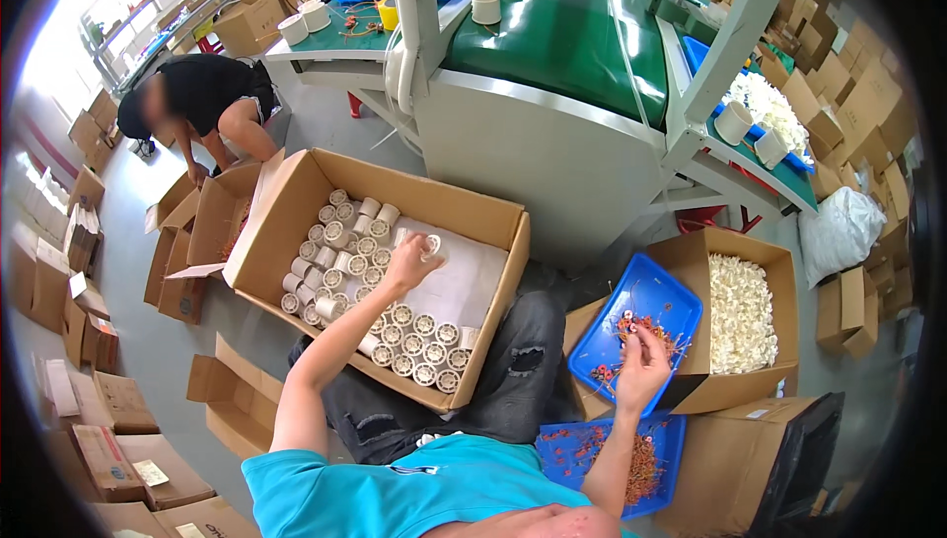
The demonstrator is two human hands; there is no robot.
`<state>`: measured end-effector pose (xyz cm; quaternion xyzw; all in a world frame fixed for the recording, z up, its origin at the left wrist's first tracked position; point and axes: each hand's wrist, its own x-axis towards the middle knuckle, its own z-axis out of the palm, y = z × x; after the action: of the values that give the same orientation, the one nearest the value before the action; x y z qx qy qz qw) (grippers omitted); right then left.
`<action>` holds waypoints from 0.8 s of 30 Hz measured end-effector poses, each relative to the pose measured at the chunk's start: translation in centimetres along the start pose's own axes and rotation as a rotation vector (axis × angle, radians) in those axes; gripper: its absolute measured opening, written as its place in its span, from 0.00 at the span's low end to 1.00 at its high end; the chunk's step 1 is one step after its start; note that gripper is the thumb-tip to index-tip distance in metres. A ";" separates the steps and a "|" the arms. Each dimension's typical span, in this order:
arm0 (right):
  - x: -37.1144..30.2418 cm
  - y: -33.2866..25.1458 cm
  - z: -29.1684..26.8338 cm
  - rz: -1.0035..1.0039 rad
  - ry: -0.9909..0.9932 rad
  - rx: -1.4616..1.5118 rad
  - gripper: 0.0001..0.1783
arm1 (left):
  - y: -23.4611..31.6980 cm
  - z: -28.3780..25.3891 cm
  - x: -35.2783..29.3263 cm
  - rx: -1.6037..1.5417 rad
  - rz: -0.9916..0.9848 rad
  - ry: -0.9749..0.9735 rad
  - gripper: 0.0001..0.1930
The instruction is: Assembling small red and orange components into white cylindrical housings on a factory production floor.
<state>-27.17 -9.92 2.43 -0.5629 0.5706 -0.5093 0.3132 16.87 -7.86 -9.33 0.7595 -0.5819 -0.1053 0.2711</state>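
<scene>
While hands (406, 266) (644, 368) hold parts (434, 245), pale carton label (150, 472), illegible

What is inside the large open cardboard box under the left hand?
The cardboard box holds many white round parts, mostly along its left and near sides, and a whitish sheet. Whatever lies beneath the parts and sheet is covered.

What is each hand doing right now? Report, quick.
Left hand: closed, holding a white cylinder.
Right hand: at the wires in a blue tray; whether it grips any cannot be told.
</scene>
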 end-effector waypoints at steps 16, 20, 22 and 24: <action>-2.5 -3.4 6.4 0.358 -0.681 0.563 0.14 | 16.7 -4.1 -11.7 -1.804 -0.258 -0.332 0.44; -2.7 -3.7 5.9 0.463 -0.727 0.582 0.13 | 16.0 -4.6 -12.0 -1.344 -0.047 -0.357 0.31; -2.9 -3.6 5.9 0.499 -0.736 0.605 0.13 | 17.0 -4.7 -11.7 -1.139 0.068 -0.314 0.20; -3.1 -3.4 5.8 0.569 -0.778 0.727 0.13 | 17.6 -4.5 -11.8 -1.233 -0.002 -0.423 0.21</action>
<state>-20.12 -7.76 3.31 -0.3901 0.3318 -0.3248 0.7951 0.88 1.44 1.96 0.4280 -0.4547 -0.5675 0.5366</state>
